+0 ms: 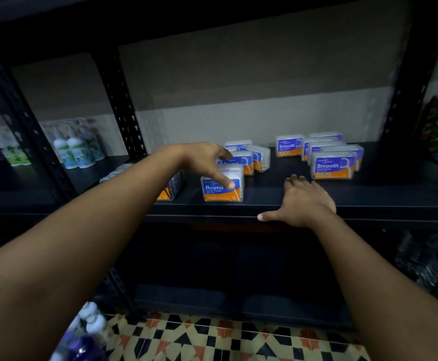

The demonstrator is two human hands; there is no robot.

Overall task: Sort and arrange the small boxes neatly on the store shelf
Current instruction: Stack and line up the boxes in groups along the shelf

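the small boxes are clear plastic floss-pick cases with blue and orange labels, so i judge them light, rigid and a little slick, easiest to take by pinching the two short sides or clamping top and front face. the nearest round box [222, 188] stands upright at the front of the dark shelf [384, 201], just left of the frame's centre, with more round boxes [246, 157] bunched loosely behind it and a tidier cluster of smooth boxes [332, 166] to the right of centre. the left hand [207, 162] reaches in from the lower left, arm extended, fingers spread and draped over the front round box, thumb tip on its label; it looks more like touching than gripping. the right hand [304, 201] lies flat on the shelf edge, fingers straight, thumb out, holding nothing.
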